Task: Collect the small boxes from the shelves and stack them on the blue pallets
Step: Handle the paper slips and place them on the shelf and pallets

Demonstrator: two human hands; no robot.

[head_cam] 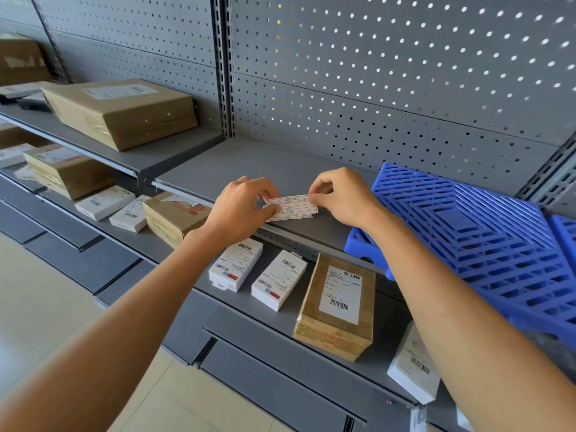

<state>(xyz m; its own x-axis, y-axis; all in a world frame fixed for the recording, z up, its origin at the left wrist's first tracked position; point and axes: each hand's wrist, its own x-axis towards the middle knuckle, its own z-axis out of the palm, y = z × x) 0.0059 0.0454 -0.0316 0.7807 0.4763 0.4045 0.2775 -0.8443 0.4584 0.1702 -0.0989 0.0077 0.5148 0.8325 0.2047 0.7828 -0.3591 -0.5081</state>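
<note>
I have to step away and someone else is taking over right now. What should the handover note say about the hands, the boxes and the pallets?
Left hand and right hand each pinch an end of a paper label above the upper shelf; neither holds a box.
Blue pallet lies on that shelf at right, with no box on the part in view.
Two small white boxes and a taped brown box sit on the lower shelf, more to the left.
Done: no box stacked in view.
Left: deal with the label, then collect boxes and stack them on the pallet.
</note>
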